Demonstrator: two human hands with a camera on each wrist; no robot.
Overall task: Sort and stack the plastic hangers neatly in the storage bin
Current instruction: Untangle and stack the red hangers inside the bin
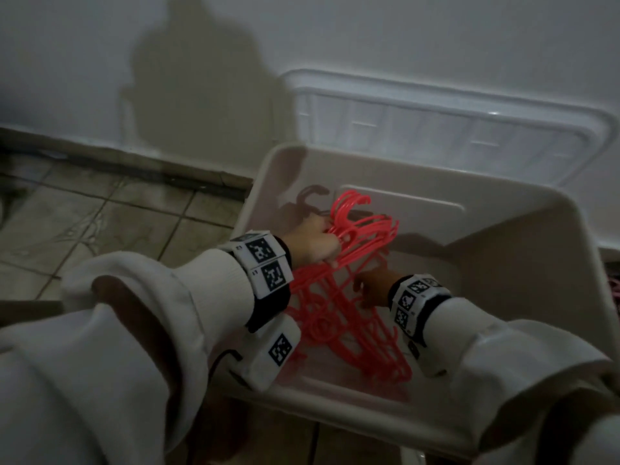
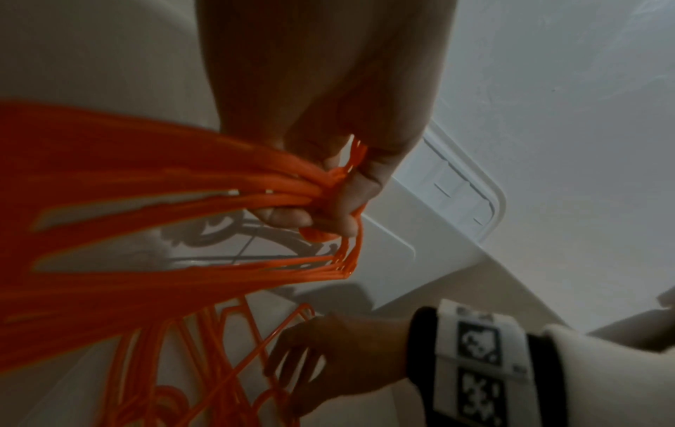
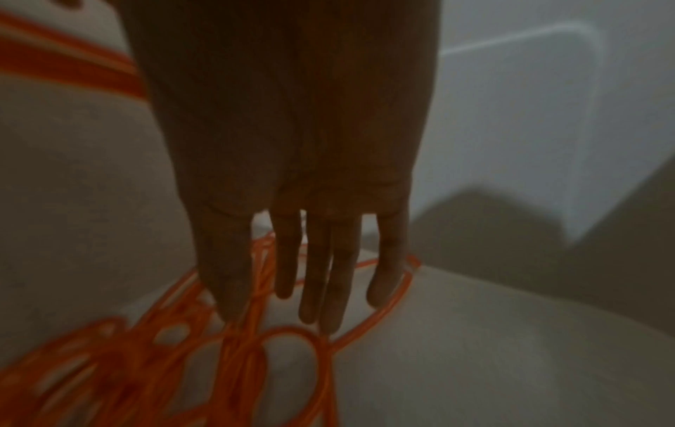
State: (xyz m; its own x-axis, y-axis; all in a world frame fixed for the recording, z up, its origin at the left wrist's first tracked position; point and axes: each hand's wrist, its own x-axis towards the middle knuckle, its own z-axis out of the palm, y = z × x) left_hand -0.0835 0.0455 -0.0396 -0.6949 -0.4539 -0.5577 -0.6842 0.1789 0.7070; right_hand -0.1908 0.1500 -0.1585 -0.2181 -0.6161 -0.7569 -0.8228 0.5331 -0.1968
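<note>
A bundle of several red plastic hangers (image 1: 349, 286) hangs inside the beige storage bin (image 1: 523, 263), hooks toward the far wall. My left hand (image 1: 318, 245) grips the bundle just below the hooks; in the left wrist view its fingers (image 2: 328, 208) curl round the gathered necks of the hangers (image 2: 146, 202). My right hand (image 1: 374, 290) is lower in the bin with straight fingers (image 3: 321, 274) resting on the hangers (image 3: 182, 361) lying on the bin floor. The same right hand (image 2: 328, 364) shows below in the left wrist view.
A clear plastic lid (image 1: 453, 129) leans on the white wall behind the bin. Tiled floor (image 1: 100, 216) lies to the left. Something pink (image 1: 612, 293) peeks out past the bin's right rim. The scene is dim, with my shadow on the wall.
</note>
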